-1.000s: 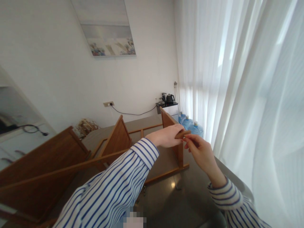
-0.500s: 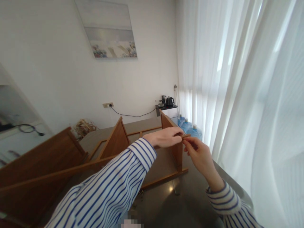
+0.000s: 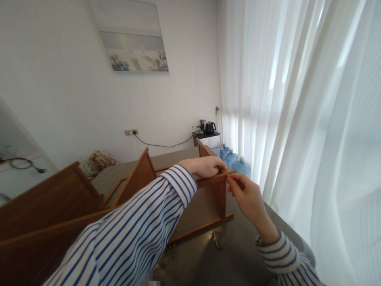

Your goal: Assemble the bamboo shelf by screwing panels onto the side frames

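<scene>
Two hands of mine meet at the right end of a wooden rail (image 3: 222, 176), the raised near rail of a wooden frame that lies across the table (image 3: 238, 254). My left hand (image 3: 206, 167) reaches over from the near left, palm down, its fingers curled on the rail just short of the end, so I have a narrow hold on the wood there. My right hand (image 3: 247, 198) comes in from the near right, thumb and forefinger drawn close together at the tip of the rail; I cannot tell whether something small sits between them.

Below the rail, the right board (image 3: 218, 200) of the frame stands upright, its foot by the lower rail (image 3: 205, 228), which lies along the table. Farther left, the middle board (image 3: 138, 178) leans, and the left board (image 3: 50, 194) slants at the left edge. My striped left sleeve (image 3: 139, 226) covers part of the raised rail between them.

On the near side of the lower rail lies a bent metal key (image 3: 216, 240); to its left, beside my sleeve, are some small metal pieces (image 3: 170, 250), too blurred to name. At the far right, a black kettle (image 3: 210, 127) stands on a small cabinet (image 3: 210, 141), with blue water bottles (image 3: 240, 167) near it, by the white curtain (image 3: 297, 119).
</scene>
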Tool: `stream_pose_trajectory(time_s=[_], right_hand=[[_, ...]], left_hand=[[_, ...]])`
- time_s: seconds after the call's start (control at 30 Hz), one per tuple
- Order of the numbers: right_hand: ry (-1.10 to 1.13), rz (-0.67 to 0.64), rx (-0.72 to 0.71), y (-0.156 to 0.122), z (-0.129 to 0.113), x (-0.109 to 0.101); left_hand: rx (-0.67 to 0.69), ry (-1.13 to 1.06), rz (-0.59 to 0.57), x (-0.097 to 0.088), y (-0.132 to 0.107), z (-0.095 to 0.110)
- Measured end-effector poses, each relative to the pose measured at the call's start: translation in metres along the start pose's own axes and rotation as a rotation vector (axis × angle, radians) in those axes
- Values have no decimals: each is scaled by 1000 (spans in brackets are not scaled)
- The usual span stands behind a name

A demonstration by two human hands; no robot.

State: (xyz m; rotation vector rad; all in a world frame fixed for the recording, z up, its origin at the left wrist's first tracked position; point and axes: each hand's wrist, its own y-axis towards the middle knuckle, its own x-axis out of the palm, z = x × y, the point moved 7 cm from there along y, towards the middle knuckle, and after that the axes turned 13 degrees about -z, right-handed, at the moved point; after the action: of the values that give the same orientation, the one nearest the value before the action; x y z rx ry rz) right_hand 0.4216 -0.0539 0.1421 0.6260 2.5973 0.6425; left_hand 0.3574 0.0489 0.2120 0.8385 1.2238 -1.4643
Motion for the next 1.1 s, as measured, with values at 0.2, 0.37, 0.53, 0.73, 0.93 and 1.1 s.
stream_pose_trajectory(time_s=[0.2, 0.37, 0.53, 0.73, 0.93, 1.1], right_hand=[[-2, -12, 15, 0, -2, 1], [-8, -30, 24, 0, -3, 2], [-16, -39, 11, -2, -3, 3], [-24, -44, 3, -2, -1, 2], [-9, -25, 9, -2, -1, 2], [14, -30, 24, -3, 5, 2]], left_hand=[[-18, 63, 8, 1, 9, -8], [-3, 119, 37, 0, 8, -3], [5, 142, 42, 2, 9, -4], [32, 150, 39, 3, 11, -7], [34, 144, 45, 4, 13, -12], [10, 176, 62, 5, 14, -15]])
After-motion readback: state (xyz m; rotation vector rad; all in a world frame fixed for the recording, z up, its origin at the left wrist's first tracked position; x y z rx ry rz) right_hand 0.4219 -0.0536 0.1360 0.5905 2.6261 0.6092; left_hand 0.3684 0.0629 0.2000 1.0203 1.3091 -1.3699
